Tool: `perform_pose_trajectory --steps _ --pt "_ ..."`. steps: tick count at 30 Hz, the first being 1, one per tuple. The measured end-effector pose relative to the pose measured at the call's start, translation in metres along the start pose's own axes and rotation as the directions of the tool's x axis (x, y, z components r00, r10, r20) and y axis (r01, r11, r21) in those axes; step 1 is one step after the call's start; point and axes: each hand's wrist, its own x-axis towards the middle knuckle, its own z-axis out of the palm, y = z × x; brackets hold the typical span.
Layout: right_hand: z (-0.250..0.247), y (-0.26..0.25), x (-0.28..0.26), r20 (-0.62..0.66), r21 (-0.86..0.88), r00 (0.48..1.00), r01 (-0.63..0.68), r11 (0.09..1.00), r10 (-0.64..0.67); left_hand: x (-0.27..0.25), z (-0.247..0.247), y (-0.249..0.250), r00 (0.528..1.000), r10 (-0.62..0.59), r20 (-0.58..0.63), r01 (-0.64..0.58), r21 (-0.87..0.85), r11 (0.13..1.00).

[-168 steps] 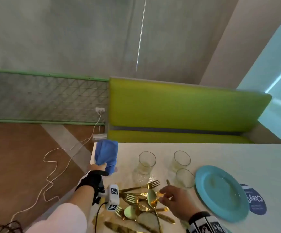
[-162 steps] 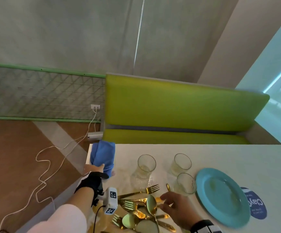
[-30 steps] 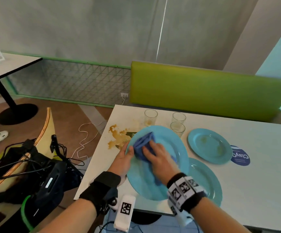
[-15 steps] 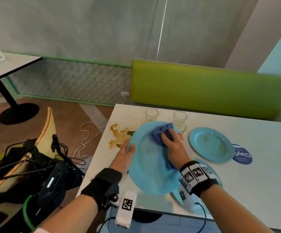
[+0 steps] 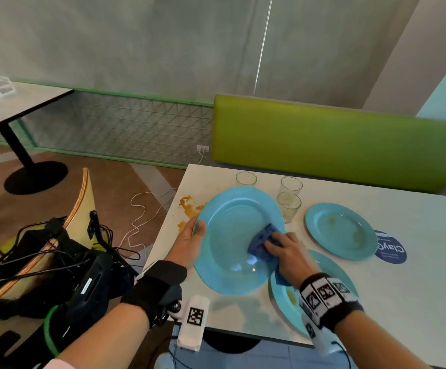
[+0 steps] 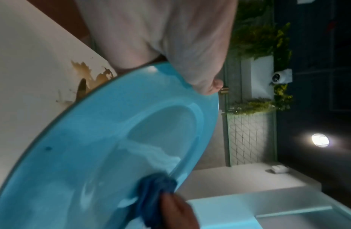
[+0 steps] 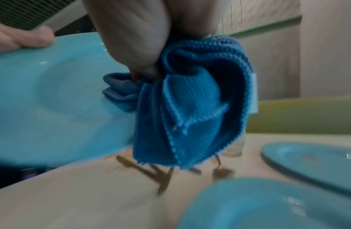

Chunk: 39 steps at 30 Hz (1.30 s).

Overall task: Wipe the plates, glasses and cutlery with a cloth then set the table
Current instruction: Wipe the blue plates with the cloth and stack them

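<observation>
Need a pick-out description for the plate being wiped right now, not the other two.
Start at the white table in front of the green bench. Near its left edge, the left hand holds a light blue round plate tilted up off the surface. Unlike the two blue plates lying flat, the right hand presses a dark blue cloth on it.

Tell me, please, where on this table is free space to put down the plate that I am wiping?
The right half of the table is bare, beyond the far plate and the round blue sticker. The near left edge, under the held plate, also shows bare. The far left is crowded: three glasses, gold cutlery and a brown spill.
</observation>
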Motion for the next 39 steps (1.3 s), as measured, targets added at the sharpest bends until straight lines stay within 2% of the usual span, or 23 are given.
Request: perform_pose_trajectory --steps 4,7,9,11,13,15,17,19,21,22,24,27,29,31,32,33,34,36,39 --pt "-0.008 -0.019 0.040 -0.180 0.021 0.973 -0.147 0.989 0.148 -0.005 0.019 -0.004 0.997 -0.045 0.060 0.047 -0.033 0.998" --pt "0.003 -0.063 0.045 -0.222 0.086 0.975 0.002 0.996 0.017 -0.007 0.027 -0.006 0.998 -0.029 0.051 0.032 -0.060 0.998" --pt "0.012 -0.081 0.028 -0.186 0.117 0.979 0.112 0.987 -0.089 -0.007 0.026 -0.004 0.999 -0.018 0.030 0.019 -0.036 0.999" --pt "0.020 -0.083 0.001 -0.088 0.134 0.977 0.206 0.969 -0.195 -0.009 0.018 -0.005 0.999 0.012 -0.031 -0.013 -0.031 0.999" --pt "0.024 -0.074 -0.025 0.064 0.136 0.949 0.299 0.945 -0.309 -0.009 0.007 -0.009 0.997 -0.005 -0.074 0.001 -0.048 0.999" --pt "0.021 -0.052 -0.036 0.117 0.134 0.935 0.319 0.938 -0.334 -0.006 -0.003 -0.013 0.997 -0.023 -0.076 0.019 -0.058 0.998" --pt "0.011 -0.024 -0.033 0.084 0.104 0.969 0.222 0.969 -0.231 -0.003 -0.010 -0.015 0.996 -0.063 -0.067 0.059 -0.071 0.996" --pt "-0.002 -0.002 -0.018 0.055 0.067 0.998 0.020 0.998 -0.024 -0.003 -0.011 -0.016 0.995 -0.100 -0.026 0.098 -0.064 0.993" --pt "-0.010 0.002 0.003 0.002 0.013 0.992 -0.126 0.992 0.126 -0.004 -0.006 -0.018 0.992 -0.119 0.031 0.121 -0.064 0.991" --pt "-0.011 -0.004 0.013 -0.028 -0.001 0.988 -0.152 0.988 0.152 -0.005 -0.001 -0.019 0.991 -0.126 0.049 0.129 -0.064 0.990" --pt "-0.009 -0.028 0.028 -0.099 -0.002 0.988 -0.124 0.992 0.123 -0.008 0.011 -0.020 0.988 -0.135 0.073 0.140 -0.063 0.988" --pt "0.012 -0.070 0.021 -0.099 0.101 0.995 -0.008 0.995 0.018 -0.010 0.019 -0.022 0.994 -0.097 0.058 0.100 -0.045 0.994" --pt "0.024 -0.087 -0.003 0.001 0.161 0.993 0.118 0.980 -0.120 -0.009 0.011 -0.025 0.997 -0.073 -0.009 0.073 -0.011 0.997" --pt "0.031 -0.086 -0.033 0.226 0.177 0.944 0.203 0.963 -0.241 -0.004 -0.004 -0.030 0.993 -0.099 -0.064 0.100 0.019 0.995" --pt "0.035 -0.080 -0.047 0.347 0.181 0.910 0.174 0.968 -0.229 -0.004 -0.010 -0.031 0.990 -0.115 -0.081 0.119 0.042 0.992" --pt "0.038 -0.071 -0.055 0.424 0.189 0.892 0.084 0.978 -0.159 -0.001 -0.018 -0.034 0.988 -0.120 -0.093 0.126 0.064 0.990" --pt "0.038 -0.061 -0.059 0.445 0.184 0.893 -0.015 0.983 -0.069 0.001 -0.025 -0.037 0.985 -0.124 -0.118 0.134 0.075 0.988" --pt "0.034 -0.043 -0.058 0.383 0.166 0.919 -0.167 0.972 0.093 0.009 -0.045 -0.050 0.971 -0.152 -0.183 0.164 0.054 0.985" --pt "0.012 -0.033 -0.042 0.213 0.169 0.943 -0.294 0.941 0.257 0.032 -0.085 -0.090 0.919 -0.267 -0.290 0.282 0.009 0.959"
